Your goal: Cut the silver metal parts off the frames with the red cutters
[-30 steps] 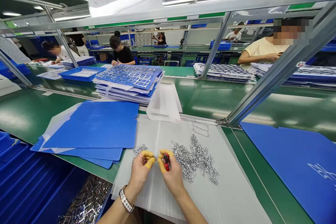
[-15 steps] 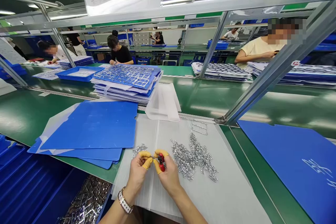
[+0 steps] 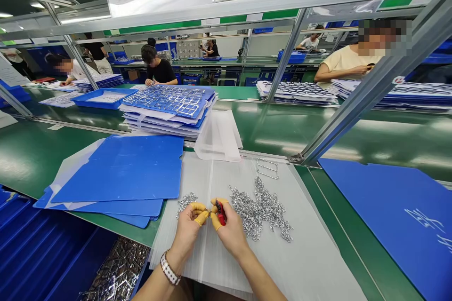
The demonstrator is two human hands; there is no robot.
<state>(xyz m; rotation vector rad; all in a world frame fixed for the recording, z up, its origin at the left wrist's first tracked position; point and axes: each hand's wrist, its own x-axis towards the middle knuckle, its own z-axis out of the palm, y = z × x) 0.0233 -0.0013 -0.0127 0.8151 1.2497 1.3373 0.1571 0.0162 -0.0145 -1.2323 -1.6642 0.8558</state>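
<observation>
My left hand (image 3: 189,226), with yellow covers on thumb and fingertips, pinches a tiny piece that is too small to make out. Touching it at the fingertips, my right hand (image 3: 229,228) is closed round a red-handled cutting tool (image 3: 221,212). Both hands are over a whitish sheet (image 3: 275,263). To the right of them lies a large pile of small shiny metal pieces (image 3: 249,214); a smaller pile (image 3: 188,201) is just beyond my left hand. A thin metal frame (image 3: 267,168) rests near the sheet's far edge.
Blue sheets (image 3: 120,169) lie at left, another blue sheet (image 3: 388,211) at right. Beyond stands a stack of sheets with metal frames (image 3: 165,103). A bin of metal scraps (image 3: 118,268) is at lower left. A slanted metal post (image 3: 367,84) rises at right. Several people sit further back.
My right hand has turned the red-handled tool slightly, and its fingertips have come up against those of my left hand. The whole view has shifted a little.
</observation>
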